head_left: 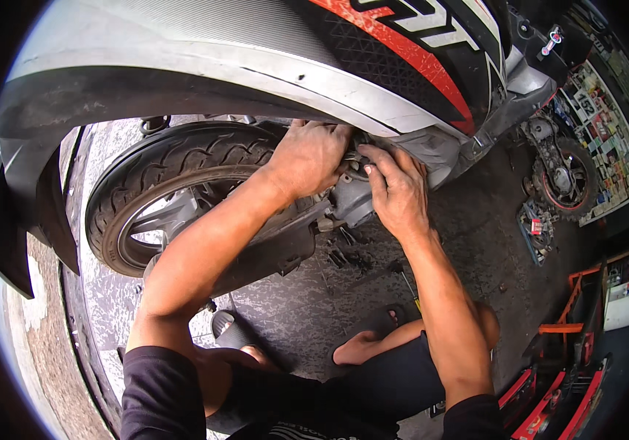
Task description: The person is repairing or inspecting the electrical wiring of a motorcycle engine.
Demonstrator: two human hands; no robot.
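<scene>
Both hands are at the engine area of a scooter, beneath its white, black and red side panel (204, 62). My left hand (311, 158) reaches in above the rear wheel (127, 172), its fingers bent under the panel's lower edge and their tips hidden. Close to its right, my right hand (399, 191) curls over the top of a grey engine housing (355, 199), thumb and fingers drawn together. Small dark parts show between the two hands. Whatever the fingers grip is covered by the hands and the panel.
Several small dark parts (347, 257) lie on the worn floor below the engine. My sandalled feet (358, 345) are near the scooter. At right stand another wheel with a drive unit (567, 176), a sticker-covered board (608, 139) and red metal stands (556, 400).
</scene>
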